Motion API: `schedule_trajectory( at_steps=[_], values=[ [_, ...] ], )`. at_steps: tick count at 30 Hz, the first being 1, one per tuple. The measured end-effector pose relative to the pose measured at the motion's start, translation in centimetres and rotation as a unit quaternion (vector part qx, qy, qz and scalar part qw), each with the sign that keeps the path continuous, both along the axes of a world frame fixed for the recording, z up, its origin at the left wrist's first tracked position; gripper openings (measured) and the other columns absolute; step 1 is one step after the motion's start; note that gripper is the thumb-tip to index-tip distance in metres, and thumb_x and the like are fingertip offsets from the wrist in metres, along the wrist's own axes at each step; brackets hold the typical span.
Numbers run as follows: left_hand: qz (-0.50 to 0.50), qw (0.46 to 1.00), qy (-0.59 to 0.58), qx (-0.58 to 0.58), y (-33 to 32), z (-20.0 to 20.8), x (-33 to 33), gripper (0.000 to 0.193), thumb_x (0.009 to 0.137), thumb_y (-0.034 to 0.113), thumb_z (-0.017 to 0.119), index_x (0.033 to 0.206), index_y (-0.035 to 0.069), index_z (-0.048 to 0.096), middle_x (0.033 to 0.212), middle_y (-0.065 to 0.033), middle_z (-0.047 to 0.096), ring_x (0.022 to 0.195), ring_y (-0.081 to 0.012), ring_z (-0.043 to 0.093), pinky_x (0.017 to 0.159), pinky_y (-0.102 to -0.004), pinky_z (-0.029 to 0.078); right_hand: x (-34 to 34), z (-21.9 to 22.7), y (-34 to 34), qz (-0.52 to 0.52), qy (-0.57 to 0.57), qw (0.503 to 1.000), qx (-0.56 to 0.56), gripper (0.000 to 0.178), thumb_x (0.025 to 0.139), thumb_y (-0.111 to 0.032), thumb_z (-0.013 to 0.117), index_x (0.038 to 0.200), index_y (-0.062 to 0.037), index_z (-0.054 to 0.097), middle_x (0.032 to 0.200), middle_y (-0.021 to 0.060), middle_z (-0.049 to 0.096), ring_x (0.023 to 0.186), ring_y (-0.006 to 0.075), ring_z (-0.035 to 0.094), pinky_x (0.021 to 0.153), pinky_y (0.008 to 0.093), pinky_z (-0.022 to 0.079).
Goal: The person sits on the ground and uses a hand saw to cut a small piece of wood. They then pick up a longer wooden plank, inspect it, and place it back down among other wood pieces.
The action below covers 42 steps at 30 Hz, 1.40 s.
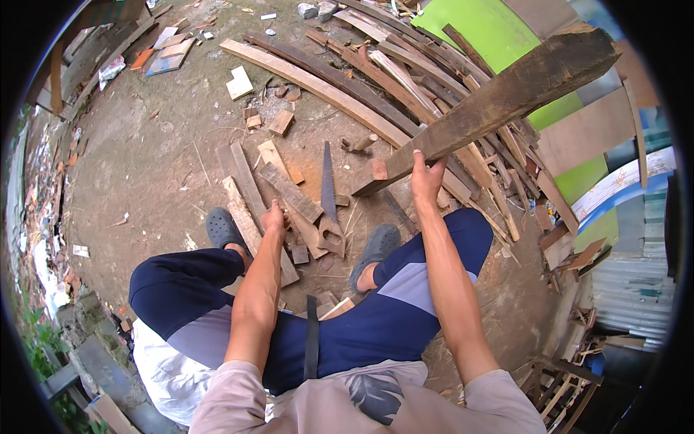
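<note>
My right hand (428, 177) is closed round a thick, dark, weathered wooden beam (499, 101), near its squared lower end. The beam slants up and away to the far right. Between my feet, my left hand (273, 218) is curled beside a short board (290, 192); whatever its fingers hold is hidden. Just right of that hand, a handsaw (328, 188) lies with its blade pointing away and its wooden handle (332, 237) toward me. Long narrow boards (244, 211) rest under and left of my left hand.
Small wood blocks (281, 122) are scattered ahead. Long planks (318, 84) lie across the ground, with a heap of timber (434, 69) behind them. Green panels (470, 29) stand far right, near corrugated metal sheets (629, 289). A white sack (170, 369) is beside my left thigh.
</note>
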<state>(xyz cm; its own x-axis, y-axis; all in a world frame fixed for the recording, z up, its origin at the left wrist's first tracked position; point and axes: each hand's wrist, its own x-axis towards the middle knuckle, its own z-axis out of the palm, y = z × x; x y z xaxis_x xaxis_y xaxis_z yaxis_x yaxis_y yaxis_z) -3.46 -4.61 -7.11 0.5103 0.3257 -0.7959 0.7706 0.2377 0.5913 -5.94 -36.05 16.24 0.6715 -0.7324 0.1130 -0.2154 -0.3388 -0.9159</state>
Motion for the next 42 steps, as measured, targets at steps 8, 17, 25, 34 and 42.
schedule_trajectory(
  at_steps=[8,17,25,34,42],
  values=[
    [-0.204,0.962,0.109,0.142,-4.7,-1.7,3.1,0.110,0.072,0.057,0.083,0.145,-0.009,0.035,0.138,-0.0313,0.053,0.132,-0.0405,0.051,0.108,-0.0434,0.043,-0.7,-0.2,-0.1,0.025,0.006,1.000,0.005,0.073,0.093,-0.027,0.065,0.151,0.0003,0.030,0.143,0.0232,0.048,0.131,0.0332,0.049,0.111,0.0423,0.036],
    [-0.344,0.893,0.127,0.259,-5.5,1.0,5.0,0.130,0.070,0.052,0.086,0.156,-0.002,0.005,0.158,-0.0314,0.026,0.140,-0.0442,0.042,0.114,-0.0473,0.040,-0.5,0.4,-0.1,0.015,-0.024,0.998,0.058,0.071,0.094,-0.017,0.065,0.152,0.0002,0.028,0.142,0.0190,0.046,0.130,0.0276,0.048,0.106,0.0403,0.043],
    [-0.424,0.790,0.001,0.442,0.5,4.1,7.1,0.106,0.073,0.039,0.085,0.150,0.004,0.023,0.137,-0.0261,0.043,0.125,-0.0436,0.052,0.102,-0.0515,0.048,-0.2,0.1,-1.0,0.022,-0.047,0.995,0.082,0.069,0.094,-0.018,0.065,0.150,0.0023,0.031,0.142,0.0184,0.048,0.131,0.0274,0.047,0.111,0.0394,0.034],
    [-0.672,0.623,-0.050,0.397,-1.9,-1.5,8.8,0.077,0.089,0.018,0.064,0.154,0.004,0.025,0.116,-0.0208,0.068,0.109,-0.0323,0.068,0.086,-0.0425,0.057,-0.5,0.7,-1.0,0.001,-0.052,0.995,0.087,0.067,0.094,-0.015,0.064,0.149,0.0040,0.031,0.145,0.0204,0.044,0.134,0.0288,0.044,0.114,0.0402,0.030],
    [-0.541,0.771,0.069,0.329,-5.4,-1.7,8.1,0.109,0.087,0.024,0.070,0.158,0.004,-0.010,0.128,-0.0319,0.060,0.111,-0.0387,0.067,0.091,-0.0441,0.056,-0.7,0.4,-1.4,0.005,-0.047,0.994,0.096,0.065,0.096,-0.012,0.063,0.149,0.0032,0.029,0.146,0.0195,0.042,0.134,0.0285,0.044,0.114,0.0394,0.033]
  ],
)
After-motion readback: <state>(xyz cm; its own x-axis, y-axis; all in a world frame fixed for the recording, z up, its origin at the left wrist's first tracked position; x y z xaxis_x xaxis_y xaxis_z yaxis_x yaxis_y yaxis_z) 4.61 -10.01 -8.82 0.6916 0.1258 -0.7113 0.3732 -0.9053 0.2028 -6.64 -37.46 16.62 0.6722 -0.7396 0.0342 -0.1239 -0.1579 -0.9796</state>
